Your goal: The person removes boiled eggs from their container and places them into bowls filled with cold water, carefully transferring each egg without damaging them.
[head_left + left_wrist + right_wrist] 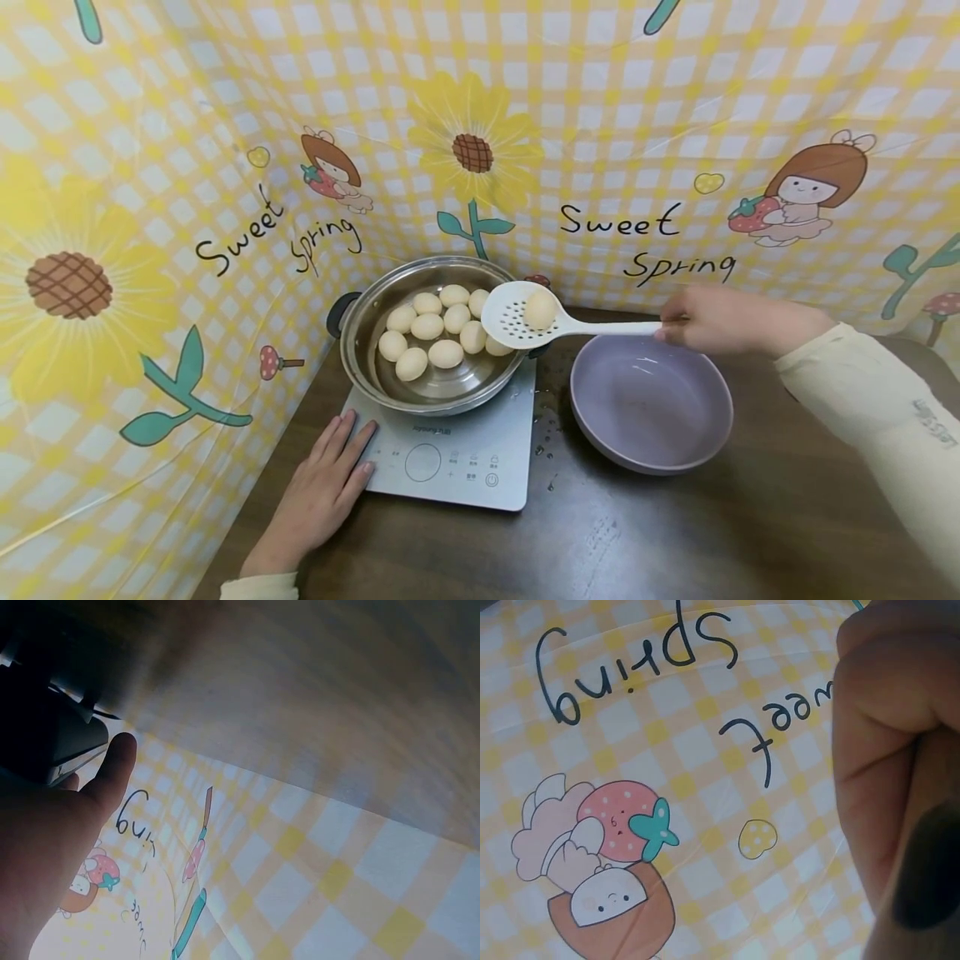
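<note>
My right hand (723, 319) grips the handle end of a white perforated skimmer (504, 317). One pale egg (540, 310) lies in the skimmer's head, which is held over the right rim of a steel pot (442, 387). Several more eggs (427, 326) sit in the pot. Below the skimmer handle stands a wide purple bowl (648, 408) with nothing in it. With fingers extended, my left hand (318, 483) rests at the left edge of a white induction cooker (457, 487) under the pot. In the right wrist view, curled fingers (877, 750) show; the skimmer is hidden there.
A dark wooden table (585, 542) carries everything, with water drops between cooker and bowl. A yellow checked cloth (540, 108) with printed flowers hangs close behind and to the left. Black handles (342, 314) stick out from the pot's sides.
</note>
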Tool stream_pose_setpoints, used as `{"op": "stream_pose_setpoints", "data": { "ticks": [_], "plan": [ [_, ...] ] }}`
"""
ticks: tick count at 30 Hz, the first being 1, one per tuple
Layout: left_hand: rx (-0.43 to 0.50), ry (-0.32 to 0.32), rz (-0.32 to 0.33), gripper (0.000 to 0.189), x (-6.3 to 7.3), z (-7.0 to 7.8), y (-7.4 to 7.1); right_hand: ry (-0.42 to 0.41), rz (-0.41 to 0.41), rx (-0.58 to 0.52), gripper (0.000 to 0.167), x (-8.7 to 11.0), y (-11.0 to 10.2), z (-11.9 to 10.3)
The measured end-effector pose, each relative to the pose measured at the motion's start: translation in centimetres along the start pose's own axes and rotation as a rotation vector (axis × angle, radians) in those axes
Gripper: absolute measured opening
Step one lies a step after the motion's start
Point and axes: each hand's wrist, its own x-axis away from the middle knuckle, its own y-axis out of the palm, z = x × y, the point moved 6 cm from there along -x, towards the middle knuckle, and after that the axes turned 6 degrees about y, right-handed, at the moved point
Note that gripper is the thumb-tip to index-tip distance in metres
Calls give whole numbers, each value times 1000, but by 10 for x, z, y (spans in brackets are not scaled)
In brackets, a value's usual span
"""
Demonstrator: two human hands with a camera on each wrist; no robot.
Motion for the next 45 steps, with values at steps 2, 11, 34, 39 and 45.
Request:
{"op": "stream_pose_setpoints", "data": {
  "ticks": [2, 11, 34, 39, 45],
  "plan": [
    [-2, -1, -1, 52, 0, 0, 0, 14, 0, 12, 30, 1, 0, 2],
    [7, -2, -1, 52, 0, 2, -1, 71, -35, 8, 23, 11, -1, 9],
    [14, 1, 1, 53, 1, 2, 0, 112, -23, -23, 27, 37, -1, 30],
    [14, 1, -2, 53, 2, 1, 1, 130, -25, -21, 27, 42, -1, 34],
    [15, 8, 1, 53, 2, 0, 1, 134, -30, -33, 25, 46, -2, 38]
  ]
}}
